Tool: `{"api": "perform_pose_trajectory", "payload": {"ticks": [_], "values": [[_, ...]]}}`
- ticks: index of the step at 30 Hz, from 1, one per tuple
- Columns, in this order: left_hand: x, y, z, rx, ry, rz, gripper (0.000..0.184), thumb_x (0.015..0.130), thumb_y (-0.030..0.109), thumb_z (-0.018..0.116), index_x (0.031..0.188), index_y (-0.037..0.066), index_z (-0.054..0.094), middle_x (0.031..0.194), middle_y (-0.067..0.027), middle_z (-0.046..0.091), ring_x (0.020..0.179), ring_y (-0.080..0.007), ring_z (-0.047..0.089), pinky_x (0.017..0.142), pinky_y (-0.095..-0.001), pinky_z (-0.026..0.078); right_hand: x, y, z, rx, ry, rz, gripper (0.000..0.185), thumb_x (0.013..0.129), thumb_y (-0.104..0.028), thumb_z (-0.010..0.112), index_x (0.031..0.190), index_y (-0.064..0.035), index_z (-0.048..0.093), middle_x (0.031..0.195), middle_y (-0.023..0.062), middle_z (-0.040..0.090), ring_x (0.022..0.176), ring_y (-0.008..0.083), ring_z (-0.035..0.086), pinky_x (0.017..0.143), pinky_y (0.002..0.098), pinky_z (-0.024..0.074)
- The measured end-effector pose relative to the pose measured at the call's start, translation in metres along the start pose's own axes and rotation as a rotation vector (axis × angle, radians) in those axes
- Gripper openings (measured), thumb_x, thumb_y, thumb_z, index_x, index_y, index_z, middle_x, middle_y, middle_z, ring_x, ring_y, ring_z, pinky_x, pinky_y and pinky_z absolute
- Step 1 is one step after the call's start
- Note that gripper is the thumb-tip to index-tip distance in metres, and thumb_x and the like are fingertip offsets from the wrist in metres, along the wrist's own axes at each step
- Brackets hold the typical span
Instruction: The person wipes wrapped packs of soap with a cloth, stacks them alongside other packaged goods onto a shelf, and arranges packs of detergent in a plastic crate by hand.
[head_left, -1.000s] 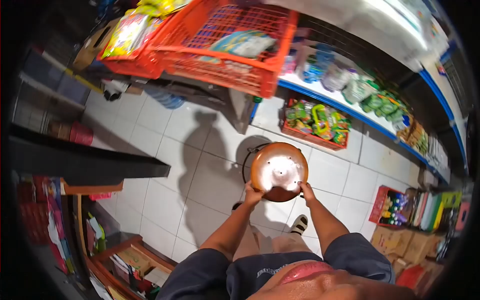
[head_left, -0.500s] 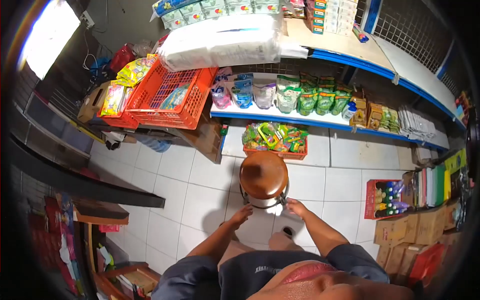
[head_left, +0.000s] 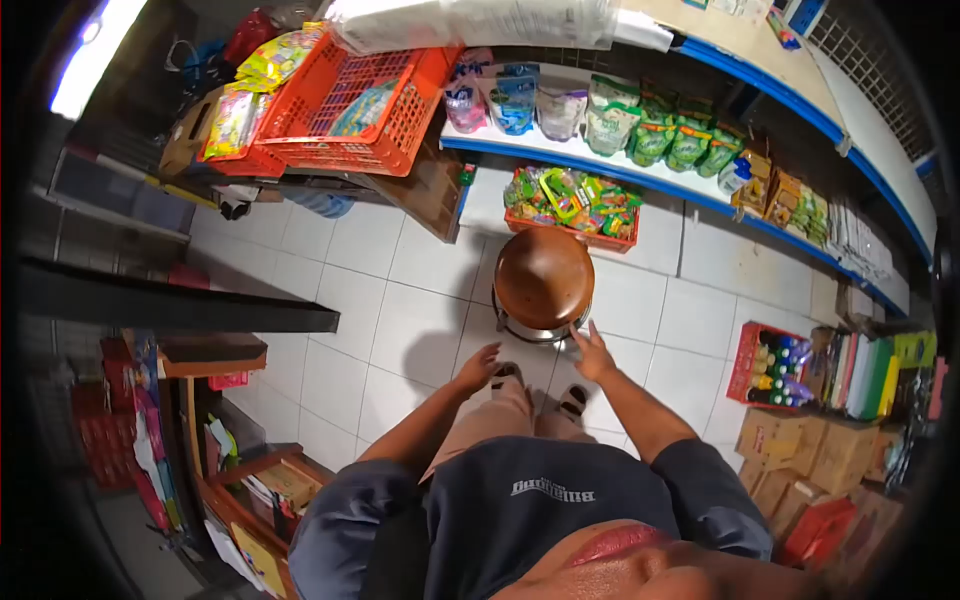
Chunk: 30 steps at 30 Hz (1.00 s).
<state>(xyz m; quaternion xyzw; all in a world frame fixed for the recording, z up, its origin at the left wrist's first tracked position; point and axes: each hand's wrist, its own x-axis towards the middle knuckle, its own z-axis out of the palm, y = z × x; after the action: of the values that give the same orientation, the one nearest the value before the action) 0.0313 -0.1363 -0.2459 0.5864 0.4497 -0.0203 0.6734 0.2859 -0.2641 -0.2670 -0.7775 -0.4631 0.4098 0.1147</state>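
Observation:
In front of my feet stands a stool point(head_left: 544, 275) with a round, shiny brown seat and a metal ring lower down. My right hand point(head_left: 593, 356) is at the near right edge of the seat, its fingers apart; whether the fingertips touch the stool I cannot tell. Off to the near left of the stool, my left hand point(head_left: 478, 370) hangs open in the air with nothing in it. Most of the stool's legs are hidden under the seat.
Behind the stool, a red crate of colourful packets point(head_left: 575, 205) sits below a blue-edged shelf point(head_left: 620, 165) lined with pouches. Larger red crates point(head_left: 350, 155) are at the left. A dark beam point(head_left: 180, 295) juts in from the left. Bottles in a red crate point(head_left: 745, 365) and cardboard boxes point(head_left: 800, 450) stand right.
My view has tilted down, so shelves and stool sit higher. My left hand has drawn away from the stool. My right hand stays by the seat, fingers more spread.

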Motion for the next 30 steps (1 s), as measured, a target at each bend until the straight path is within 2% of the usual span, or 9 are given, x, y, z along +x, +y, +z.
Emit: {"api": "perform_pose_trajectory", "payload": {"ticks": [6,9,11,13,14,17,22,28,30], "values": [[0.103,0.013,-0.001,0.71,-0.073,0.499,0.058,0.076,0.019,0.055,0.13,0.011,0.035,0.137,-0.0184,0.025,0.129,-0.0348,0.019,0.101,-0.0414,0.026,0.071,-0.027,0.01,-0.316,-0.157,-0.005,0.085,0.069,-0.023,0.062,0.138,-0.0199,0.012,0.142,0.0196,-0.005,0.129,0.0427,0.005,0.106,0.0404,0.0175],[0.116,0.058,-0.013,1.034,-0.104,0.284,0.061,0.075,0.019,0.054,0.131,0.015,0.034,0.142,-0.0167,0.014,0.131,-0.0335,0.012,0.102,-0.0434,0.023,0.085,-0.077,0.006,-0.495,-0.343,0.101,0.082,0.071,-0.032,0.058,0.138,-0.0116,0.013,0.142,0.02,-0.004,0.126,0.0493,-0.001,0.106,0.0473,0.0102],[0.121,0.061,-0.031,1.037,-0.138,0.238,0.064,0.074,0.021,0.054,0.133,0.017,0.029,0.143,-0.0159,0.01,0.132,-0.0332,0.009,0.103,-0.0443,0.021,0.093,-0.074,0.012,-0.445,-0.347,0.098,0.082,0.072,-0.035,0.056,0.136,-0.0047,0.015,0.142,0.0213,-0.003,0.123,0.0537,-0.006,0.104,0.0531,0.0038],[0.119,0.057,-0.05,1.08,-0.196,-0.122,0.069,0.075,0.024,0.054,0.136,0.018,0.022,0.143,-0.015,0.008,0.132,-0.0334,0.009,0.103,-0.0456,0.021,0.094,-0.067,0.018,-0.439,-0.321,0.045,0.08,0.072,-0.038,0.054,0.136,-0.0077,0.018,0.143,0.0162,-0.002,0.118,0.0606,-0.007,0.104,0.0525,0.0117],[0.126,0.033,-0.065,0.981,-0.169,-0.191,0.069,0.075,0.026,0.053,0.136,0.019,0.021,0.143,-0.0146,0.011,0.132,-0.0316,0.011,0.102,-0.0493,0.021,0.096,-0.066,0.022,-0.35,-0.31,0.034,0.079,0.072,-0.034,0.056,0.135,-0.0036,0.017,0.141,0.0237,-0.001,0.125,0.0514,-0.004,0.103,0.0527,-0.0061],[0.119,-0.036,-0.107,0.745,-0.061,-0.319,0.072,0.075,0.028,0.053,0.137,0.02,0.018,0.141,-0.0169,0.016,0.127,-0.0351,0.022,0.101,-0.0477,0.025,0.097,-0.078,0.017,-0.335,-0.359,-0.056,0.079,0.072,-0.033,0.056,0.135,-0.0045,0.019,0.139,0.0285,-0.001,0.127,0.0469,0.003,0.1,0.0563,-0.0087],[0.095,-0.057,-0.124,0.567,0.253,0.007,0.075,0.071,0.013,0.058,0.136,0.018,0.021,0.136,-0.0256,0.021,0.117,-0.043,0.034,0.095,-0.0381,0.035,0.112,-0.101,0.045,-0.409,-0.294,-0.079,0.079,0.07,-0.032,0.058,0.135,-0.0078,0.02,0.14,0.0255,-0.006,0.117,0.0626,-0.003,0.095,0.0641,-0.0064],[0.114,0.009,-0.08,0.525,0.339,0.495,0.074,0.066,0.004,0.058,0.132,0.008,0.026,0.133,-0.0279,0.025,0.113,-0.0405,0.04,0.086,-0.0398,0.041,0.122,-0.125,0.053,-0.231,-0.389,-0.3,0.065,0.072,-0.029,0.057,0.13,-0.0109,0.034,0.137,0.0144,0.028,0.127,0.0307,0.024,0.093,0.0649,-0.0119],[0.121,0.037,-0.068,0.558,0.403,0.53,0.073,0.064,0.003,0.059,0.13,0.007,0.028,0.132,-0.0278,0.026,0.108,-0.0406,0.043,0.086,-0.0404,0.041,0.12,-0.113,0.043,-0.107,-0.31,-0.371,0.057,0.071,-0.02,0.059,0.125,-0.0111,0.043,0.128,0.0155,0.04,0.121,0.0312,0.033,0.102,0.0498,0.0126]]}}
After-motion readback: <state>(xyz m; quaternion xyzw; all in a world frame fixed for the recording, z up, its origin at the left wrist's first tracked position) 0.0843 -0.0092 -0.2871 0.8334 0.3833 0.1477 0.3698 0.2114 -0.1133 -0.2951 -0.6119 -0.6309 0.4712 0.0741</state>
